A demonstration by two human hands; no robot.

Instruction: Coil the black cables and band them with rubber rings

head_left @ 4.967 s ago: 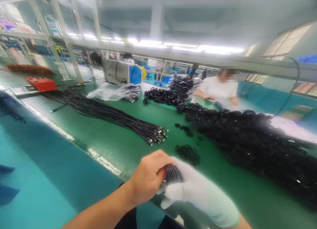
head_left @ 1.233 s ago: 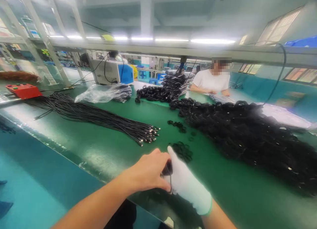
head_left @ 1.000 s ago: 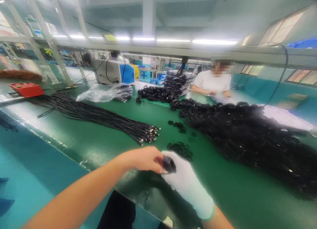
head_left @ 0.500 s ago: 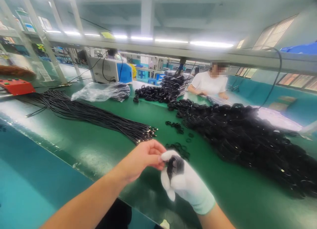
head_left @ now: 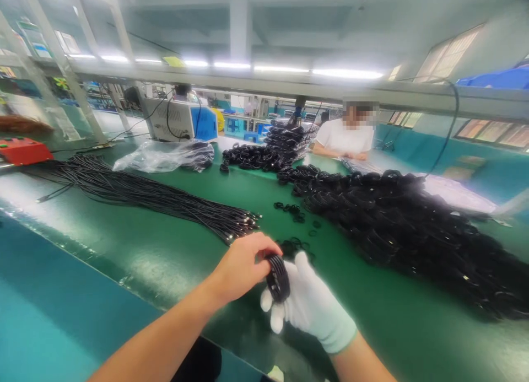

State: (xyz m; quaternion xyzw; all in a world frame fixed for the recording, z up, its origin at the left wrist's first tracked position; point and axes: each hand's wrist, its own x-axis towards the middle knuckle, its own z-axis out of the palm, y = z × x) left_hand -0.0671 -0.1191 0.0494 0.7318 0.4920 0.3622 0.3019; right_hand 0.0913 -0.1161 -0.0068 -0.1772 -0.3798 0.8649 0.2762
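A small coiled black cable [head_left: 278, 278] is pinched between the thumb and fingers of my bare left hand [head_left: 247, 263], at its upper left side. Against the coil's far side lies my right hand [head_left: 312, 305], in a white glove. Its thumb stands away from the coil and its other fingers are spread, with two fingertips showing below and left of the coil. Just beyond the hands are loose black rings [head_left: 295, 245], partly hidden. A bundle of straight black cables [head_left: 165, 200] stretches to the left, its metal plug ends near my left hand.
A large heap of coiled black cables [head_left: 397, 227] covers the table's right side. Farther back are a smaller pile of coils [head_left: 258, 157], a clear plastic bag [head_left: 152, 157], a grey-blue machine [head_left: 177, 117] and a red box [head_left: 25, 150]. A person [head_left: 347, 136] works across the green table [head_left: 136, 227].
The coil has turned and now hangs from my left fingers. My gloved right hand has loosened from around it, with its thumb lifted away. The view has shifted slightly.
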